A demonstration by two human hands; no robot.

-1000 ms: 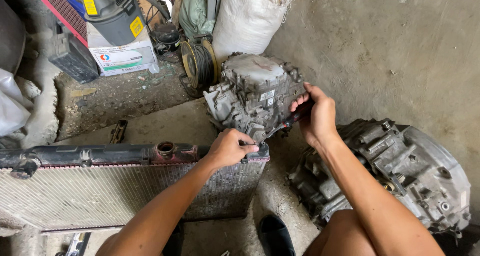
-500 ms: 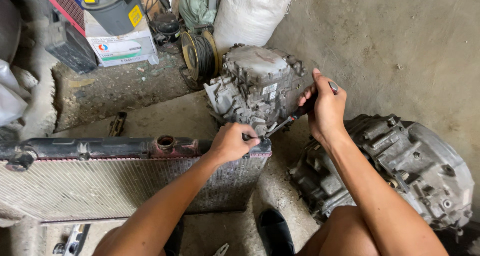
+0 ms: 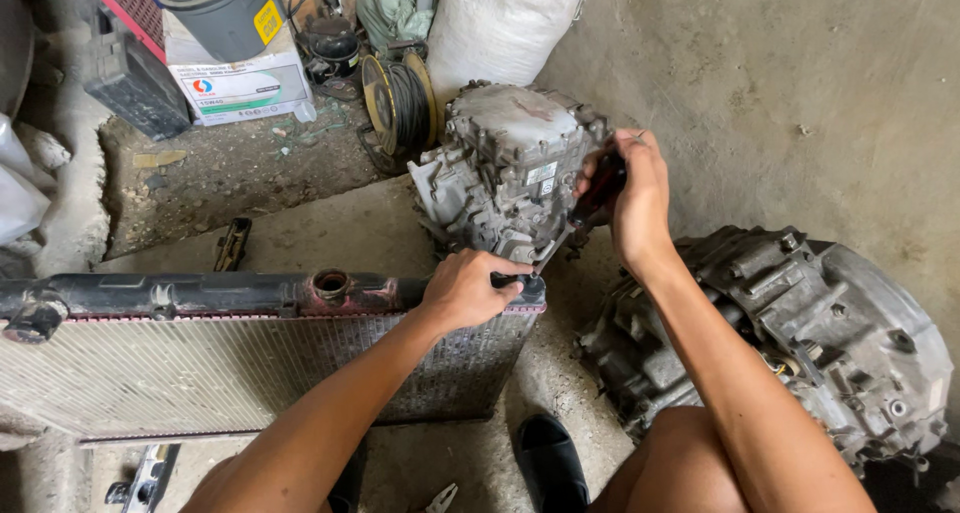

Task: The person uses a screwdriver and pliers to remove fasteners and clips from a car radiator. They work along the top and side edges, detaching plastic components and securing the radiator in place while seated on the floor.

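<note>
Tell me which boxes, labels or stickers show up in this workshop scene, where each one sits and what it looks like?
Cardboard box: top left on the ground, rectangular, white with a green stripe and a small red and blue mark.
Yellow sticker: on the grey container standing on that box, small and square.
White label: on the side of the grey metal gearbox housing, small, beside the right hand.
White sack: top centre, bulging, plain.

Light: soft, even daylight, you get no hard glare | Shadows: faint, darkest under the radiator (image 3: 250,363) | Sharpness: crisp around the radiator, no motion blur | Edges: slight wide-angle stretch toward the corners away from it
</note>
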